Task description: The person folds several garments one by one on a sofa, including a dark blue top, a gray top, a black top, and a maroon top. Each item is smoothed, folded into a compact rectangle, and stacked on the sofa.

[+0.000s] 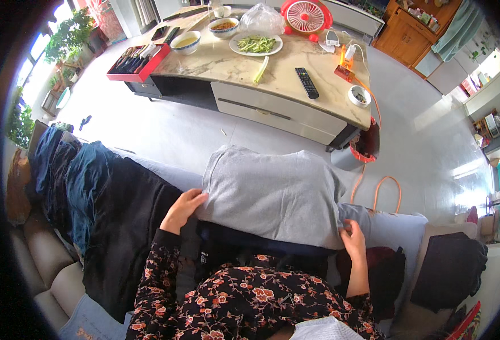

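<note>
A light grey cloth garment (271, 195) lies spread over my lap, its far edge hanging toward the floor. My left hand (184, 211) grips its left edge between thumb and fingers. At the lower right corner, the fingers of my right hand (353, 242) pinch the cloth. Dark navy fabric (258, 237) shows under the near edge of the garment. To the left, black trousers (126, 221) and a crumpled blue garment (89, 182) are draped over the sofa. A dark maroon cloth (373, 272) rests beside my right forearm.
Ahead stands a marble-topped coffee table (216, 63) bearing bowls, a plate of sliced greens (256, 44), a remote control (307, 83) and a red fan (305, 17). A waste bin (365, 142) and an orange cable (377, 187) are at right. A folded dark garment (447, 270) lies on the sofa arm.
</note>
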Demonstrator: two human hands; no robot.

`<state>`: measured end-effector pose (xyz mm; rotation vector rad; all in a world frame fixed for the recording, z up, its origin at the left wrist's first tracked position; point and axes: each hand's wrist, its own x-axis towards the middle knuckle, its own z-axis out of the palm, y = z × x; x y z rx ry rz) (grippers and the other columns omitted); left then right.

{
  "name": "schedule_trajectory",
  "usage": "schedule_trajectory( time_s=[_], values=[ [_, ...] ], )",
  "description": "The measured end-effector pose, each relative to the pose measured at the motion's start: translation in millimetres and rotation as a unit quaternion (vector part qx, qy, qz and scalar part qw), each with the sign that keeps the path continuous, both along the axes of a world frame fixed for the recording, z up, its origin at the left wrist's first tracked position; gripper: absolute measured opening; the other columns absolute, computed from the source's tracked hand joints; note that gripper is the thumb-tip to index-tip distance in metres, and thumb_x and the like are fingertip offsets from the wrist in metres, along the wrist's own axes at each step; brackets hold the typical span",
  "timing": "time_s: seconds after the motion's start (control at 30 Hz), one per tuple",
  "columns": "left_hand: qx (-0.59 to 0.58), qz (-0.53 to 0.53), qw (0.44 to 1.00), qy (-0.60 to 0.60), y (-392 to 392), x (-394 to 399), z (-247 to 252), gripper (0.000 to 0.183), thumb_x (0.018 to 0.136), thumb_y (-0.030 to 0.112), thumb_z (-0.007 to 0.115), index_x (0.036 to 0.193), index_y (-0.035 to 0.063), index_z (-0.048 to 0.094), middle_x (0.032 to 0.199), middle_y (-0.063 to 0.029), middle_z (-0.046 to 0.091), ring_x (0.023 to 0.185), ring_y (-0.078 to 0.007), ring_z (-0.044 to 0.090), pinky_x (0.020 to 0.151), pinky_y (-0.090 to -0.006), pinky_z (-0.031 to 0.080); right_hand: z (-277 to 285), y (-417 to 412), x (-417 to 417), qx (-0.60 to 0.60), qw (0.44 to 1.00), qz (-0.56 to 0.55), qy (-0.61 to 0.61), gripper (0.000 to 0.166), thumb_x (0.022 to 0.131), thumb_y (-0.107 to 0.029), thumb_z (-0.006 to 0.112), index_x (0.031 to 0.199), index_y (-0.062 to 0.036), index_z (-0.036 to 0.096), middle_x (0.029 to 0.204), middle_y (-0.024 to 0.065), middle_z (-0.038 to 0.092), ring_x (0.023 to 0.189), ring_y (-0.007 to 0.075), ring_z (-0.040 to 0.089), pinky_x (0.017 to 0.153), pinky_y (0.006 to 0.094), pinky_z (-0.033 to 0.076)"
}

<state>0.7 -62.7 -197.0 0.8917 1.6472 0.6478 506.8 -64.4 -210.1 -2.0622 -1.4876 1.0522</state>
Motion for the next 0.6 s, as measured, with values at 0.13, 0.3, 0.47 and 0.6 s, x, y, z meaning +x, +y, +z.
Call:
schedule_trajectory(
  time_s=[0.13, 0.3, 0.47, 0.6],
  values=[
    [-0.101, 0.031, 0.992, -0.072, -16.6, 1.1, 2.3, 0.050, 0.085, 0.035, 0.063, 0.114, -0.0056, 0.056, 0.100, -0.0087, 0.061, 0.085, -0.0166, 0.058, 0.069, -0.0301, 0.051, 14.3, -19.7, -17.6, 0.070, 0.995, 0.033, -0.067, 0.045, 0.077, -0.015, 0.068, 0.119, -0.0087, 0.051, 0.102, 0.0180, 0.062, 0.094, 0.0342, 0.060, 0.079, 0.0404, 0.047],
    [-0.014, 0.097, 0.983, -0.153, -30.8, 7.0, 5.1, 0.038, 0.085, 0.030, 0.063, 0.107, -0.0003, 0.056, 0.091, -0.0037, 0.059, 0.079, -0.0121, 0.057, 0.064, -0.0280, 0.050, 3.9, -24.1, -11.4, 0.080, 0.988, 0.091, -0.100, 0.043, 0.075, -0.006, 0.067, 0.116, -0.0081, 0.054, 0.108, 0.0192, 0.061, 0.102, 0.0336, 0.058, 0.084, 0.0398, 0.046],
    [-0.080, 0.131, 0.975, -0.163, -27.9, 6.7, 6.0, 0.031, 0.087, 0.031, 0.063, 0.101, 0.0045, 0.055, 0.077, -0.0020, 0.058, 0.056, -0.0116, 0.054, 0.046, -0.0236, 0.045, -1.8, -20.1, 3.2, 0.004, 1.000, 0.003, -0.008, 0.051, 0.081, -0.015, 0.066, 0.126, -0.0044, 0.046, 0.083, 0.0121, 0.062, 0.074, 0.0221, 0.060, 0.069, 0.0352, 0.048],
    [-0.085, 0.208, 0.931, -0.287, -24.6, 7.3, -2.9, 0.024, 0.085, 0.024, 0.063, 0.101, 0.0067, 0.058, 0.092, -0.0058, 0.063, 0.074, -0.0184, 0.062, 0.055, -0.0309, 0.051, 5.2, -15.4, 7.1, -0.031, 0.951, -0.139, 0.274, 0.046, 0.077, -0.013, 0.068, 0.120, -0.0094, 0.052, 0.083, -0.0002, 0.058, 0.070, 0.0079, 0.053, 0.055, 0.0225, 0.043]
  ],
)
